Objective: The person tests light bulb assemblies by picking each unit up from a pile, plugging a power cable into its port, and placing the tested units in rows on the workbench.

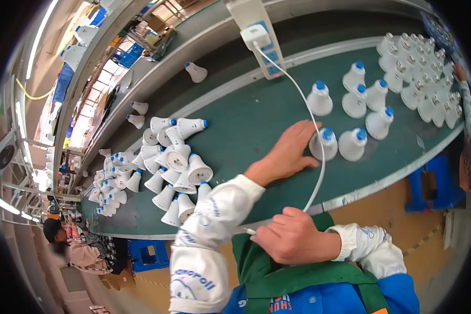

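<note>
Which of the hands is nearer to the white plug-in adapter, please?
Left: the left hand reaches over the green surface, short of the adapter; the right hand is farther away, holding the white cable near the apron.

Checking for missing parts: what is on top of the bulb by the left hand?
A blue cap tops that bulb. What the cap covers is hidden, and the white cable in front hides part of the bulb.

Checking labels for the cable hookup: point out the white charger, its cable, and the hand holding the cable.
white charger (pixel 256 36): head view, on the plug's body.
cable (pixel 321 178): head view, on its lower stretch, above the right hand.
right hand (pixel 290 238): head view, on the back of the hand.
</note>
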`<state>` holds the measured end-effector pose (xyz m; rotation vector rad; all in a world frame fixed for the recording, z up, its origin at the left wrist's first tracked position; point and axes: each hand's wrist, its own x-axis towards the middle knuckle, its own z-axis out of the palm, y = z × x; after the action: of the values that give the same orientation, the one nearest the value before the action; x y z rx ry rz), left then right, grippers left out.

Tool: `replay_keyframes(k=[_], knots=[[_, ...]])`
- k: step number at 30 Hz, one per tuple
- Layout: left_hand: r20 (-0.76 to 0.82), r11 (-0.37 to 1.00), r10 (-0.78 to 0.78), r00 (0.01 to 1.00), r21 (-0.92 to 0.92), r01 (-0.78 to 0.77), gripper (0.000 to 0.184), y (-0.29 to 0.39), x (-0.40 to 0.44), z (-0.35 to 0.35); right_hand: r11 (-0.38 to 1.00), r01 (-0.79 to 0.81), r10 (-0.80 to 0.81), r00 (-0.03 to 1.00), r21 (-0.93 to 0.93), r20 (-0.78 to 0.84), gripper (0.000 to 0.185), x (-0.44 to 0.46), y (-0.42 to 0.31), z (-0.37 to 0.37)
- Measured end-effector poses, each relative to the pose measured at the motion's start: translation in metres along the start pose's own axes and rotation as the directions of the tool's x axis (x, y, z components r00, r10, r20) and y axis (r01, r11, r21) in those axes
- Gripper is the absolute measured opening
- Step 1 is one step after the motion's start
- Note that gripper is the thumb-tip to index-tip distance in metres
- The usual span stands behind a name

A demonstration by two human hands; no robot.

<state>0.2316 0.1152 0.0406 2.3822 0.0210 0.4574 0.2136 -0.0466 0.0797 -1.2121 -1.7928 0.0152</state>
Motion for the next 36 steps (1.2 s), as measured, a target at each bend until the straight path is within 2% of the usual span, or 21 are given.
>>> replay_keyframes(k=[1, 2, 3, 5, 6, 7, 9, 11, 13, 14, 15, 17, 21, 23, 25, 27, 30, 32, 33, 35, 36], knots=[[0.125, 0.989, 0.083, 0.989, 0.115, -0.097, 0.062, -0.02, -0.003, -0.024, 0.996, -0.05, 0.051, 0.999, -0.075, 0.01, 0.019, -0.003, 0.007, 0.0], [0.209, 0.989, -0.084, 0.974, 0.138, 0.056, 0.05, -0.032, -0.006, -0.052, 0.994, -0.065, 0.07, 0.997, -0.09, 0.043, 0.025, -0.005, 0.017, 0.004], [0.2, 0.944, -0.307, 0.93, 0.186, 0.272, 0.035, -0.04, -0.003, -0.079, 0.994, -0.053, 0.057, 0.998, -0.093, 0.041, 0.025, -0.009, 0.028, 0.014], [-0.098, 0.841, -0.487, 0.868, 0.217, 0.496, 0.028, -0.079, 0.002, -0.125, 0.996, -0.083, 0.084, 0.996, -0.044, 0.023, 0.027, -0.015, 0.05, 0.036], [-0.31, 0.804, -0.396, 0.864, 0.339, 0.489, 0.027, -0.103, 0.007, -0.145, 0.996, -0.073, 0.073, 0.997, -0.054, 0.015, 0.027, -0.018, 0.056, 0.041], [-0.448, 0.715, -0.426, 0.786, 0.364, 0.596, 0.026, -0.126, 0.013, -0.165, 0.997, -0.063, 0.066, 0.995, -0.042, 0.068, 0.027, -0.021, 0.062, 0.046], [-0.616, 0.62, -0.412, 0.672, 0.352, 0.702, 0.047, -0.182, 0.019, -0.197, 0.999, -0.035, 0.036, 0.992, -0.007, 0.118, 0.028, -0.019, 0.065, 0.048], [-0.627, 0.518, -0.488, 0.608, 0.352, 0.779, 0.069, -0.219, 0.031, -0.217, 0.999, -0.036, 0.032, 0.989, 0.025, 0.147, 0.028, -0.018, 0.066, 0.05], [-0.583, 0.46, -0.491, 0.647, 0.458, 0.761, 0.076, -0.256, 0.037, -0.226, 0.999, -0.041, 0.038, 0.99, 0.02, 0.139, 0.028, -0.017, 0.068, 0.053], [-0.547, 0.478, -0.515, 0.66, 0.456, 0.751, 0.079, -0.282, 0.039, -0.229, 0.998, -0.045, 0.04, 0.99, 0.033, 0.133, 0.028, -0.017, 0.069, 0.052], [-0.52, 0.723, -0.417, 0.745, 0.307, 0.619, 0.069, -0.299, 0.034, -0.232, 0.998, -0.062, 0.06, 0.989, 0.013, 0.132, 0.028, -0.017, 0.071, 0.051], [-0.547, 0.731, -0.507, 0.666, 0.137, 0.669, 0.053, -0.312, 0.035, -0.235, 0.996, -0.086, 0.084, 0.987, 0.008, 0.14, 0.027, -0.016, 0.07, 0.05], [-0.479, 0.684, -0.462, 0.747, 0.344, 0.644, 0.037, -0.223, 0.033, -0.222, 0.995, -0.099, 0.099, 0.988, -0.003, 0.121, 0.026, -0.02, 0.067, 0.052], [-0.356, 0.774, -0.293, 0.888, 0.456, 0.438, 0.037, -0.168, 0.021, -0.207, 0.99, -0.134, 0.137, 0.987, -0.045, 0.079, 0.026, -0.02, 0.066, 0.049], [-0.214, 0.807, -0.148, 0.966, 0.539, 0.243, 0.038, -0.106, 0.003, -0.192, 0.98, -0.197, 0.197, 0.98, 0.012, 0.001, 0.024, -0.017, 0.065, 0.046], [-0.126, 0.835, -0.176, 0.976, 0.507, 0.216, 0.038, -0.042, -0.02, -0.175, 0.974, -0.22, 0.224, 0.97, 0.059, -0.091, 0.02, -0.017, 0.067, 0.048], [-0.116, 0.87, -0.316, 0.942, 0.36, 0.336, 0.033, 0.036, -0.055, -0.135, 0.928, -0.314, 0.341, 0.932, 0.201, -0.119, 0.013, -0.014, 0.065, 0.041], [-0.127, 0.849, -0.429, 0.894, 0.282, 0.447, 0.034, 0.062, -0.077, -0.107, 0.753, -0.474, 0.592, 0.791, 0.456, -0.155, 0.013, -0.01, 0.059, 0.038], [-0.139, 0.816, -0.502, 0.853, 0.25, 0.521, 0.034, 0.07, -0.084, -0.094, 0.738, -0.487, 0.61, 0.778, 0.467, -0.153, 0.013, -0.01, 0.054, 0.034], [-0.158, 0.794, -0.556, 0.816, 0.192, 0.577, 0.034, 0.068, -0.103, -0.068, 0.435, -0.681, 0.785, 0.607, 0.588, 0.122, 0.01, -0.01, 0.047, 0.026], [-0.137, 0.797, -0.556, 0.82, 0.191, 0.573, 0.034, 0.067, -0.111, -0.056, 0.423, -0.691, 0.797, 0.591, 0.586, 0.122, 0.016, -0.014, 0.046, 0.029]])
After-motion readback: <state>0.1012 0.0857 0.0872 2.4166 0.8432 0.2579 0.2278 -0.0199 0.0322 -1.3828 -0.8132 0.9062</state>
